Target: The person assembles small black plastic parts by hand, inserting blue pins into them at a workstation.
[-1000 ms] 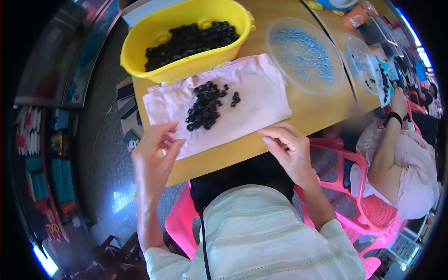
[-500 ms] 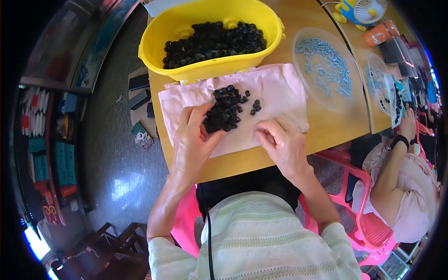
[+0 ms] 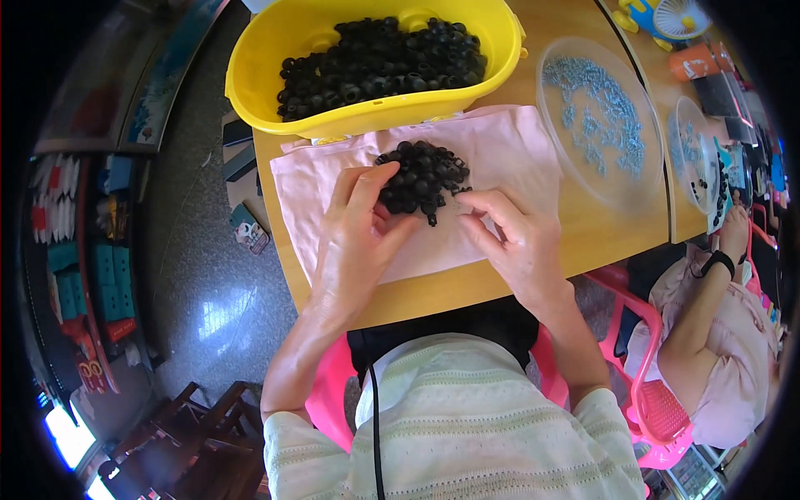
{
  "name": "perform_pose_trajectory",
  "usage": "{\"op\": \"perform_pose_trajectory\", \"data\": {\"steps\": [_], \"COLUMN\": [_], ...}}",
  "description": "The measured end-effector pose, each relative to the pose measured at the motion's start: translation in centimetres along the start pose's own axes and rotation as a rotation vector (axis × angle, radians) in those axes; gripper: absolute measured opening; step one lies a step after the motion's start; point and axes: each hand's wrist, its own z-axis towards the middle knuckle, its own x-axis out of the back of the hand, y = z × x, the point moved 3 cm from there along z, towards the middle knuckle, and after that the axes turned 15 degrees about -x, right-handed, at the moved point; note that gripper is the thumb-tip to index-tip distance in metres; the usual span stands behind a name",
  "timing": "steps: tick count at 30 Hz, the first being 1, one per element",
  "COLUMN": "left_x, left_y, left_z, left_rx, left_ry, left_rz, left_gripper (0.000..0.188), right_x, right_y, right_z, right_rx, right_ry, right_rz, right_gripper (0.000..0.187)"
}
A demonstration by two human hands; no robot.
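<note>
Small round black pieces (image 3: 421,179) lie in a heap on a folded pink cloth (image 3: 508,158); some look hollow. My left hand (image 3: 360,225) curves around the heap's left side, its thumb and fingers apart and touching the pieces at the edge. At the lower right of the heap, my right hand (image 3: 518,242) has its thumb and index finger spread, with nothing visible between them. The index fingertip is close beside the outermost pieces; whether it touches them I cannot tell. The other fingers of this hand are partly hidden underneath.
Beyond the cloth stands a yellow tub (image 3: 375,117) holding many more black pieces. On the right are a clear round tray (image 3: 604,187) of small blue pieces, a smaller tray (image 3: 698,158) and a toy-like fan (image 3: 667,18). A person (image 3: 708,350) sits at the right by pink chairs.
The black pieces are bunched more tightly, and the small group that lay apart on the right now joins the heap. My right thumb and index finger have opened wider. The view has shifted slightly.
</note>
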Motion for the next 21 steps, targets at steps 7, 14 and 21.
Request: {"op": "perform_pose_trajectory", "data": {"steps": [7, 14, 21], "left_x": [0.7, 1.1, 4.3], "left_y": [-0.2, -1.1, 2.1], "left_z": [-0.6, -0.4, -2.6], "left_rx": [0.047, 0.062, 0.049], "left_ry": [0.028, 0.051, -0.075], "left_rz": [-0.109, -0.186, -0.148], "left_gripper": [0.053, 0.048, 0.042], "right_x": [3.1, 1.6, 0.2], "right_y": [1.0, 2.1, 0.8], "right_z": [-1.4, -0.7, 1.5], "right_rx": [-0.288, -0.137, -0.047], "right_ry": [-0.049, 0.004, 0.036], "right_rz": [-0.033, 0.002, -0.014], "right_gripper": [0.024, 0.016, 0.013]}}
